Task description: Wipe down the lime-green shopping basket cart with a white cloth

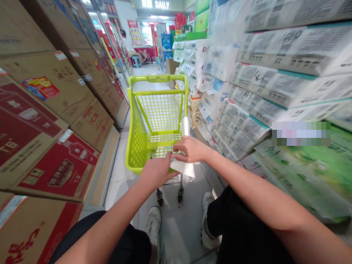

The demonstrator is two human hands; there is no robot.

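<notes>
A lime-green wheeled shopping basket stands upright on the floor in front of me, and its frame handle is at the far side. Over its near right corner, my left hand and my right hand meet with fingers closed on a thin white sheet. The sheet hangs down outside the basket's near edge. Whether it is paper or plastic I cannot tell. A smooth white piece also lies against the basket's right rim, partly behind my right hand. Inside the basket, the grid floor shows.
Stacked cardboard cartons line the left side on a low platform. On the right, white wrapped packs with handwritten prices are piled high, with green packs lower down. A blue stool stands farther along the tiled aisle.
</notes>
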